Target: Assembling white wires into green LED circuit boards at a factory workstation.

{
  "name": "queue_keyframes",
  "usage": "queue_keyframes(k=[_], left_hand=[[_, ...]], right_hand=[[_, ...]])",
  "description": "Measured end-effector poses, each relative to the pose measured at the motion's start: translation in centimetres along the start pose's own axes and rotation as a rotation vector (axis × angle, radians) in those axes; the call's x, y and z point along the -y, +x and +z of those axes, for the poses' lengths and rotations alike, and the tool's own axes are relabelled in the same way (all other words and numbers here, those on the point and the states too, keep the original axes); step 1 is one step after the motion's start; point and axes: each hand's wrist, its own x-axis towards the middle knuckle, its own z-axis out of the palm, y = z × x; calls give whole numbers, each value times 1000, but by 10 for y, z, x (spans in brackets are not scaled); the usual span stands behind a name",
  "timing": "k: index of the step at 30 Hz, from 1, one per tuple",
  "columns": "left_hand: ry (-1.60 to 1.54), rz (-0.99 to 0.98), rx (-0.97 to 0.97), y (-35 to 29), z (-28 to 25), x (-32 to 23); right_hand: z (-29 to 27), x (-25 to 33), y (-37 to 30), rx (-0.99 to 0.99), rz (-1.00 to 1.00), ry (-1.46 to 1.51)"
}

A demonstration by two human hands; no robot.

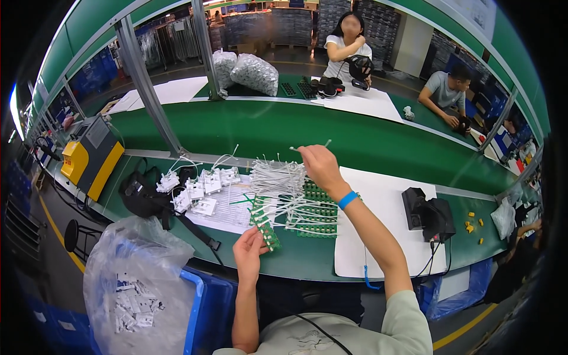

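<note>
Left hand (247,247) at the front of the green bench top (307,267), thumb and fingers closed on the lower part of a long, narrow green circuit board with pale components along it (264,223). Board slants, upper end farther from the person, just left of a group of green circuit boards (315,231) with white cables lying across them.

Right hand (322,168) raised over the bench, beyond and to the right of the left one. Fingers drawn together on a thin, pale strand (294,148); a tip shows on either side of the hand, too small to tell more. Blue band (348,200) round that wrist.

Near the right hand, to its left: a dense heap of thin white cables (275,176). Farther left, boxy white plastic modules (212,182), some with white leads, partly over white printed paper (238,218). Black fabric bag (141,192) left of those.

Right side: plain white sheet (370,236), black boxy device (436,218) on it; small yellow pieces (469,227) beyond.

Lower left: clear plastic bag (139,242) with white parts inside, beside a blue bin's rim (197,307).
</note>
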Motion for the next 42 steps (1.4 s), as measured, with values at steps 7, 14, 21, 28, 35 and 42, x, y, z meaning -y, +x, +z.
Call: queue_keyframes(k=[7,14,21,28,35,42], left_hand=[[-16,4,-22,12,35,-5],[0,97,12,8,55,0],[109,236,-11,-3,63,-6],[179,266,-10,-23,75,-16],[245,328,28,-28,74,-17],[223,337,39,-25,82,-7]], right_hand=[[-88,54,12,35,211,183],[-118,109,-14,437,444,779],[-116,110,-34,487,657,913],[-121,117,-28,505,675,829],[-120,114,-29,576,828,934],[-122,103,-24,609,881,758]])
